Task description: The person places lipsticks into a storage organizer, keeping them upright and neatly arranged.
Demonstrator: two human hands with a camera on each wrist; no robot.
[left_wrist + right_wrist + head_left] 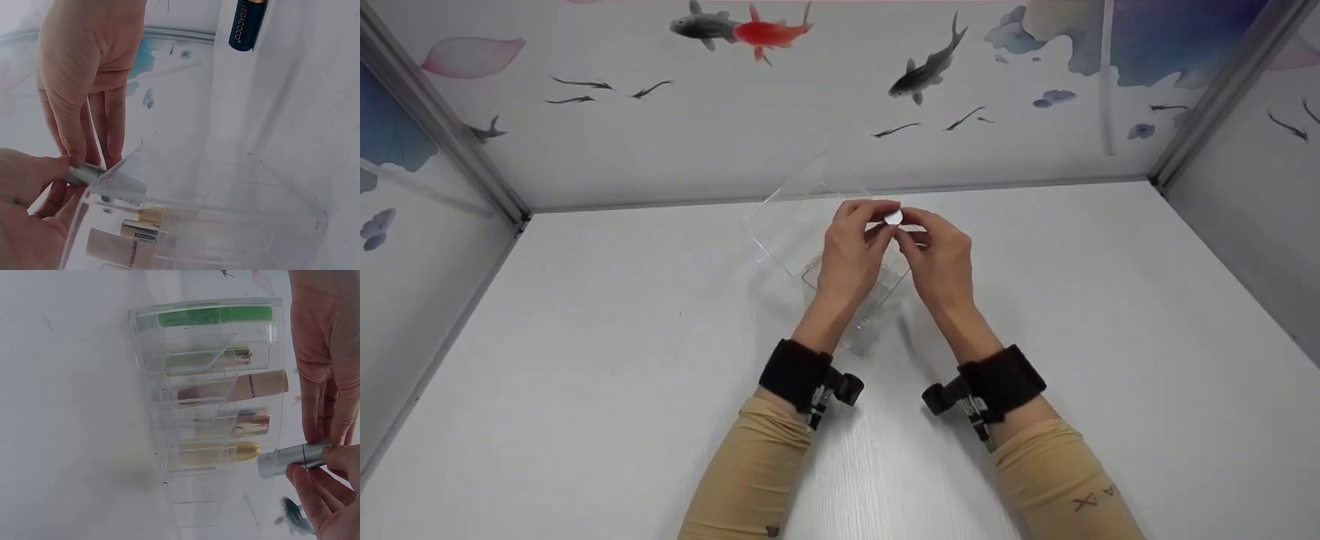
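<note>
Both hands meet over a clear organizer (236, 495), holding one silver lipstick tube (281, 461) between them. My left hand (851, 251) grips one end of the tube with thumb and fingers. From the other side my right hand (945, 259) pinches it near the seam that shows in the right wrist view. In the head view only a pale round end of the tube shows between the fingertips. Several cosmetic tubes stand in the organizer's slots, among them a green one (191, 316), a pinkish-brown one (261, 385) and a gold-capped one (246, 451).
Behind the hands a clear square panel (780, 217) rises at a slant. The left wrist view shows a dark blue tube (247, 25) at its top; its support cannot be told. Printed walls (810, 135) enclose the white table (660, 360) at back and sides.
</note>
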